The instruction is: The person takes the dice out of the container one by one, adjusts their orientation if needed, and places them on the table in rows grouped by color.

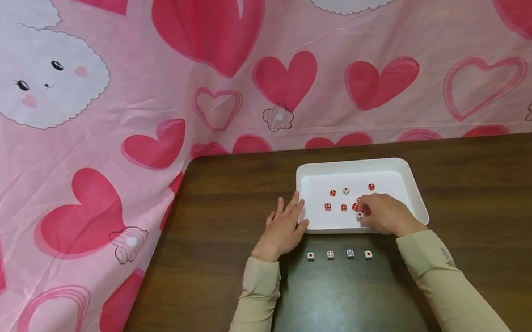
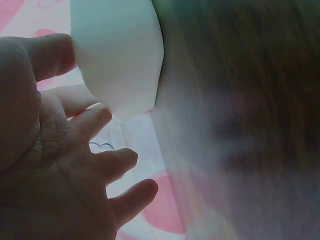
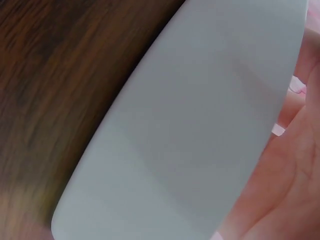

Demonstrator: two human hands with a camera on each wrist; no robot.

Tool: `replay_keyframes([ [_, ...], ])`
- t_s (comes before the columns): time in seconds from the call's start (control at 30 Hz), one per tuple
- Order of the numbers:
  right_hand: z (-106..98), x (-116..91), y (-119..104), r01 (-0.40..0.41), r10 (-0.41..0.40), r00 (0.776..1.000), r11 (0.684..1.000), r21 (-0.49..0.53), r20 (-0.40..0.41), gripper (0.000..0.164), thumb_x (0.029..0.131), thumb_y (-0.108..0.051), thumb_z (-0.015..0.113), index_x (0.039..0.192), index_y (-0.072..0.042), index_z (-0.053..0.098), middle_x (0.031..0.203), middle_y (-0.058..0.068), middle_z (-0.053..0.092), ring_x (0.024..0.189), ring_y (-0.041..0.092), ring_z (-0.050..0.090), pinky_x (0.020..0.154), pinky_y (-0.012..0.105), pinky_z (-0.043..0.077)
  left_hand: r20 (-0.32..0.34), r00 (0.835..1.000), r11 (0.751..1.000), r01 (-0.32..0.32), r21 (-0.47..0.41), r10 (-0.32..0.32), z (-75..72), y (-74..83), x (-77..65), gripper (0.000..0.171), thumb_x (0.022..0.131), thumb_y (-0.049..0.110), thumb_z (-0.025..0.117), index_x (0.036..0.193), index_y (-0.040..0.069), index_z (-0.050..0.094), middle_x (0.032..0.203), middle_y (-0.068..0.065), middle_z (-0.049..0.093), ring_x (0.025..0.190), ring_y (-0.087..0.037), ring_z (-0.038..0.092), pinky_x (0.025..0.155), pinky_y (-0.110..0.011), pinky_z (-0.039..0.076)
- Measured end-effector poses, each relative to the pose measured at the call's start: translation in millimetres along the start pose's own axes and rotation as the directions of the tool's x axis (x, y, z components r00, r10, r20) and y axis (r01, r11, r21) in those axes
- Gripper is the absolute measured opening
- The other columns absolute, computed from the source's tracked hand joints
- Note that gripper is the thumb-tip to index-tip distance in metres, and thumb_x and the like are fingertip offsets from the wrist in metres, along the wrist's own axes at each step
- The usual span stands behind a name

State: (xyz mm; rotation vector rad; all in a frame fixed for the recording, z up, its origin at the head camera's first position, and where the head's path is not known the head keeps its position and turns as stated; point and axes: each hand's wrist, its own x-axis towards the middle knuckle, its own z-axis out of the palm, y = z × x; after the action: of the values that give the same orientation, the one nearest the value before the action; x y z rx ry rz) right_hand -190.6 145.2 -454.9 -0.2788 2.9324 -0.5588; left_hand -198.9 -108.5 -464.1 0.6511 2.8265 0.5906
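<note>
My right hand (image 1: 388, 213) reaches over the near wall of a white tray (image 1: 348, 166), its thumb and fingertips pinching a white die (image 1: 360, 215) with a dark dot. Beside those fingers lies a red die (image 1: 355, 206), partly covered. More red dice, such as one red die (image 1: 328, 206), are scattered on the tray floor with another white die (image 1: 346, 191). My left hand (image 1: 283, 232) rests against the tray's left wall, fingers spread and fairly straight. In the left wrist view, the left thumb (image 2: 55, 55) touches the tray wall (image 2: 120, 55). The tray wall (image 3: 175, 130) hides the right fingertips in the right wrist view.
In front of the tray, several white dice stand in a row on the brown wooden table (image 1: 501, 222), from a left die (image 1: 310, 256) to a right die (image 1: 369, 255). A pink curtain (image 1: 215, 36) with hearts and rabbits hangs behind and left of the table.
</note>
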Motion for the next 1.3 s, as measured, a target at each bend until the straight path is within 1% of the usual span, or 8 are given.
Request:
replay_keyframes([
  [0.27,-3,-4,0,-0.011,0.011,1.000,1.000,0.012,-0.012,0.016,0.072,-0.018,0.063,0.085,-0.009,0.059,0.072,0.002,0.055,0.070,0.020,0.048,0.063,0.033,0.038,0.006,1.000,1.000,0.009,0.005,-0.009,-0.2,-0.2,0.6,0.054,0.094,0.039,0.038,0.143,0.023,0.023,0.151,0.010,0.005,0.139,-0.027,0.002,0.106,-0.052,0.014],
  [0.53,-8,-9,0,-0.003,0.004,0.999,1.000,0.022,-0.044,0.019,0.074,-0.021,0.065,0.087,-0.008,0.061,0.074,0.002,0.058,0.068,0.018,0.049,0.063,0.032,0.039,0.003,1.000,1.000,0.003,0.021,-0.003,1.6,-1.9,1.6,0.054,0.094,0.040,0.038,0.143,0.023,0.022,0.151,0.010,0.003,0.139,-0.027,0.002,0.106,-0.052,0.015],
  [0.7,-11,-13,0,0.007,-0.006,0.998,1.000,0.016,-0.066,0.020,0.074,-0.021,0.065,0.089,-0.009,0.061,0.073,0.002,0.056,0.068,0.018,0.049,0.061,0.031,0.037,0.008,1.000,1.000,0.006,0.028,-0.006,1.7,-2.0,1.3,0.054,0.094,0.041,0.036,0.143,0.023,0.022,0.151,0.010,0.002,0.139,-0.027,0.002,0.106,-0.052,0.015],
  [0.87,-14,-18,-1,0.010,-0.010,0.996,1.000,-0.007,-0.088,0.021,0.074,-0.024,0.066,0.089,-0.011,0.062,0.071,0.001,0.055,0.068,0.018,0.048,0.060,0.030,0.035,0.015,1.000,1.000,0.010,0.025,-0.011,2.0,-2.5,1.8,0.055,0.094,0.041,0.036,0.143,0.023,0.022,0.151,0.011,0.001,0.139,-0.027,0.001,0.106,-0.052,0.015],
  [1.13,-18,-24,-2,0.025,-0.027,0.994,1.000,-0.013,-0.111,0.021,0.074,-0.024,0.065,0.091,-0.011,0.062,0.073,0.000,0.056,0.069,0.017,0.049,0.059,0.029,0.035,0.010,1.000,1.000,0.010,0.019,-0.011,3.0,-2.7,2.2,0.055,0.094,0.041,0.037,0.143,0.023,0.022,0.151,0.011,0.001,0.139,-0.027,0.001,0.106,-0.053,0.015],
  [1.3,-20,-28,-2,0.045,-0.048,0.988,0.999,-0.021,-0.146,0.018,0.074,-0.023,0.065,0.088,-0.012,0.062,0.072,-0.002,0.057,0.067,0.016,0.049,0.059,0.029,0.036,0.010,1.000,1.000,0.011,0.013,-0.011,2.5,-2.5,1.8,0.055,0.094,0.041,0.037,0.143,0.023,0.022,0.151,0.011,0.001,0.139,-0.027,0.001,0.106,-0.053,0.014],
])
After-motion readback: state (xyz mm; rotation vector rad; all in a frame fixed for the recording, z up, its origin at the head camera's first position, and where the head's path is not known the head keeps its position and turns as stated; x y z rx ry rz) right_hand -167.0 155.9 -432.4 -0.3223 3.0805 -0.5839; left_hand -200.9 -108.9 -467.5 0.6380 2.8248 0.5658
